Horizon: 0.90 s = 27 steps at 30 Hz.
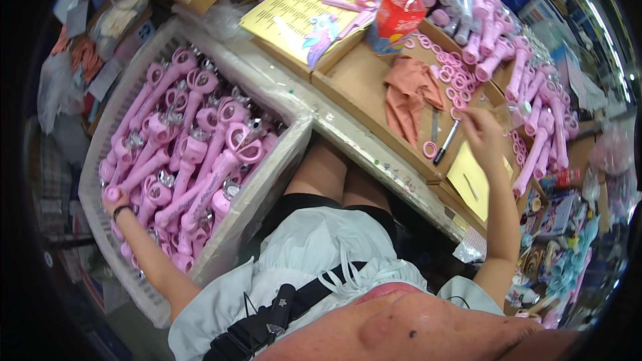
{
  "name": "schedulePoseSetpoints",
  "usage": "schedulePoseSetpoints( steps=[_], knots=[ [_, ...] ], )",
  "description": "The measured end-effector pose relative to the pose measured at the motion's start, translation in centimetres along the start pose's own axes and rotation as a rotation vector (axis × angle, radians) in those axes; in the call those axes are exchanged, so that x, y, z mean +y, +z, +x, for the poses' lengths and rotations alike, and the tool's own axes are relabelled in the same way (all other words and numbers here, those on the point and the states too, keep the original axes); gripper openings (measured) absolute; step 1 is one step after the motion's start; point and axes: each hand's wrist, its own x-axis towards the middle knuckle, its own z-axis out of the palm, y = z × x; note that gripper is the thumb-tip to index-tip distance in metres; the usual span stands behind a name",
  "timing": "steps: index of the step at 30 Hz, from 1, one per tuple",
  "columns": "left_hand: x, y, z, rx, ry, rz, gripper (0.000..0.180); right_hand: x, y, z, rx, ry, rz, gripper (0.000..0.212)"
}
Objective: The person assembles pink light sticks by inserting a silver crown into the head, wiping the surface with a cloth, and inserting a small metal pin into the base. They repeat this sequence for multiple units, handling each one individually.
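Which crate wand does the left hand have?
The pink wand slanting up-right from the left hand; unlike the others, its rounded end is gripped.

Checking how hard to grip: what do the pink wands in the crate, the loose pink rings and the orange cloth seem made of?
Pink wands: probably hard moulded plastic, semi-gloss, given the smooth, stiff handles.
Pink rings: likely plastic, smooth and evenly coloured; rigid or rubbery, I can't tell.
Orange cloth: matte fabric, judging by its soft folds.
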Motion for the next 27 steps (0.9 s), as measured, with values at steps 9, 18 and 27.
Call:
schedulePoseSetpoints(
  steps=[9, 18, 27],
  knots=[
    [-0.6, 5.0, -32.9, -0.67, 0.021, -0.388, 0.034, 1.3, 11.0, 5.8, 0.163, -0.373, -0.248, 0.02],
    [-5.9, 12.3, -49.6, -1.451, -0.138, 0.2, 0.065, -0.9, 2.5, 6.7, 0.639, 0.122, 0.793, 0.015],
    [-11.0, 16.7, -58.0, -1.897, -0.369, 0.334, 0.065, -4.9, 1.8, -1.2, 0.389, 0.023, 1.438, 0.021]
  ],
)
